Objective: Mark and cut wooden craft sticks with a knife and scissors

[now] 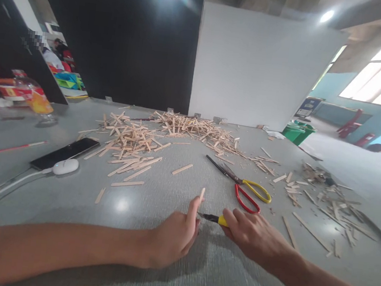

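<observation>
My left hand (175, 235) is closed in a pinch on a short wooden stick (201, 194) that stands up from my fingers above the grey table (157, 194). My right hand (252, 235) is wrapped round a yellow-handled cutting tool (214, 218) whose dark tip points left and touches the base of the stick. Both hands are close together near the table's front edge.
Scissors (243, 188) with one red and one yellow handle lie just beyond my right hand. Piles of wooden sticks (135, 141) cover the middle and back of the table, and cut pieces (321, 199) lie at the right. A phone (65, 152) and white charger (66, 166) lie at the left.
</observation>
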Demonstrator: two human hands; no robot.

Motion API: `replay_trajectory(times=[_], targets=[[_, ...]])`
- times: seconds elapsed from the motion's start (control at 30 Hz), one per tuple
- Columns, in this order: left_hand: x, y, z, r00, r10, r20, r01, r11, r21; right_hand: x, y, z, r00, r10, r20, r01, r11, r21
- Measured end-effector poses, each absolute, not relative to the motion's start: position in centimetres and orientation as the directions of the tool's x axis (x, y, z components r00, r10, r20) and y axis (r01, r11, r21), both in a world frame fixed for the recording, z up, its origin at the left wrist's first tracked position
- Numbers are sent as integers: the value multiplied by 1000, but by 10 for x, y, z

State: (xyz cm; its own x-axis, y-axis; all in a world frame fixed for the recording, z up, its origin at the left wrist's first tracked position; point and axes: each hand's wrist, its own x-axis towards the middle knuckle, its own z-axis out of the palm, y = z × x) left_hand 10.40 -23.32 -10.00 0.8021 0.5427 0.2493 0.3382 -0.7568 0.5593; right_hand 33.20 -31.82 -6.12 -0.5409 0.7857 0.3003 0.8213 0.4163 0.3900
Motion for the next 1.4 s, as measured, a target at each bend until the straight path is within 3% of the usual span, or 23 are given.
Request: replay_trajectory(times=[0.13,0.27,0.43,0.6,1.4], targets=[[105,-236,-101,769,587,254,378,-738,560,316,-334,-56,-417,852,315,845,236,480],[106,-232,-103,781,572,249,343,-727,594,321,-322,-60,-510,816,273,827,377,418],[108,-228,-106,758,597,262,334,-701,630,328,-307,-63,-475,841,258,842,350,410],[107,-230,-103,784,575,234,330,-706,626,335,-301,-62,-547,805,232,805,430,408],[105,-228,-99,761,619,192,339,-633,696,320,-307,-74,-445,864,237,855,331,400]])
